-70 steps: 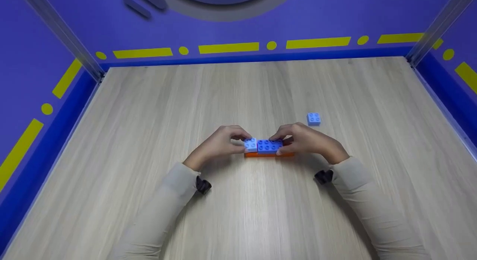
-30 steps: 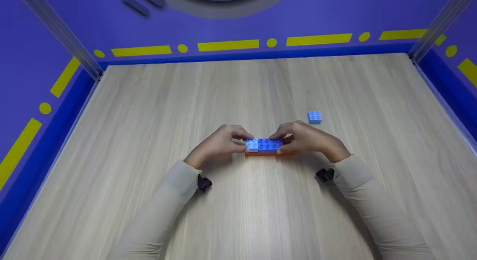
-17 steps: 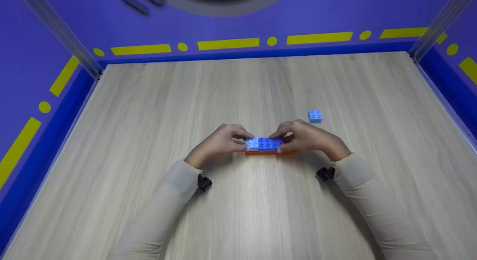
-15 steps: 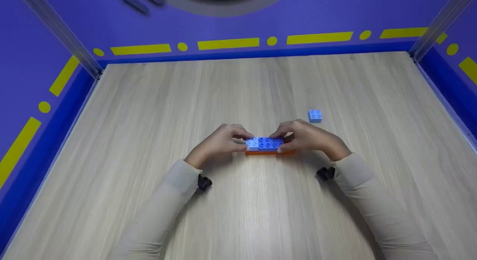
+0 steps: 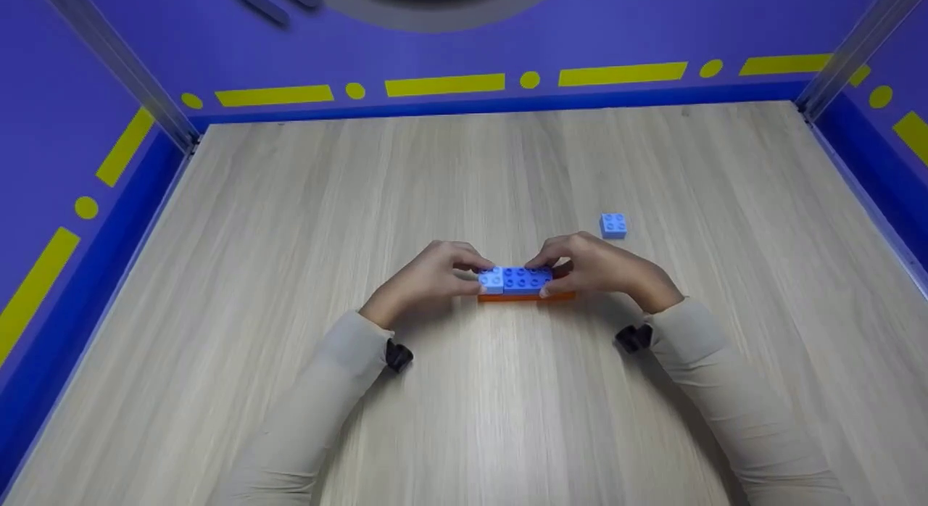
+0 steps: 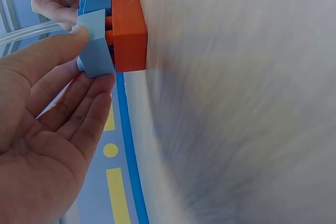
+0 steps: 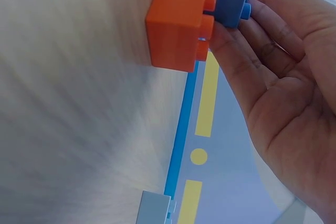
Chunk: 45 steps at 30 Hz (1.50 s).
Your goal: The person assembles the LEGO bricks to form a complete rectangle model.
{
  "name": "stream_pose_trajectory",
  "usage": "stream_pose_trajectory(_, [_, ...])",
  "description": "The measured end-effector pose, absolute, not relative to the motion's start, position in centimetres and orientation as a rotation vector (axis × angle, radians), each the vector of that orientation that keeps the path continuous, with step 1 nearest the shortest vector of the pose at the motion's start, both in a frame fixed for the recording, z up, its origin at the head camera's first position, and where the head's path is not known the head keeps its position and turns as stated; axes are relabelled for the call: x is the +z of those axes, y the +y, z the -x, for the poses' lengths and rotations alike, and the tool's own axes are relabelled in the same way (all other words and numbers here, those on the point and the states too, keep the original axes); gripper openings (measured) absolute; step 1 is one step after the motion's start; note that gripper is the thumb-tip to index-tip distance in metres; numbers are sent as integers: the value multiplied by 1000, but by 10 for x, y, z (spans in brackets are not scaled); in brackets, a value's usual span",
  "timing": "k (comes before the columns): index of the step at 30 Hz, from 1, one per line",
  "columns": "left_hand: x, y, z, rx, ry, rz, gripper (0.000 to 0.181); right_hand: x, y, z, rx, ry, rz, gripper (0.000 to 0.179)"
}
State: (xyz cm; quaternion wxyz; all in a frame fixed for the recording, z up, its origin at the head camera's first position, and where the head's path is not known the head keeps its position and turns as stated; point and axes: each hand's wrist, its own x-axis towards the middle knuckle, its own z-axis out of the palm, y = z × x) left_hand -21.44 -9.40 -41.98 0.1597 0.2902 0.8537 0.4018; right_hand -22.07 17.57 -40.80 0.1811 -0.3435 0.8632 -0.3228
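My left hand [image 5: 433, 275] pinches a small light blue toy building brick [image 6: 96, 48] between thumb and fingertips. That brick sits slightly tilted over the left end of a long orange brick [image 6: 130, 35], and orange studs show in the gap beneath it. Beside it, a longer blue brick [image 5: 518, 281] lies on the orange one. My right hand [image 5: 602, 270] grips this blue brick near its right end, thumb on the near side and fingers on the far side. In the right wrist view, bare orange studs [image 7: 206, 26] stick out past the blue brick.
A second small light blue brick [image 5: 612, 225] rests on the wooden table [image 5: 406, 180], beyond my right hand. Blue-purple panels [image 5: 449, 56] with yellow marks wall in the back and sides.
Over two seconds ago a reddish gap showed between the light blue and blue bricks; now they look side by side. The head view has tipped slightly downward. Both hands keep their hold.
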Motion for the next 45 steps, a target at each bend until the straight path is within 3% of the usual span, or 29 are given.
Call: stream_pose_trajectory(45, [-422, -92, 213, 1118, 2475, -822, 33, -409, 176, 220, -889, 2444, 941, 35])
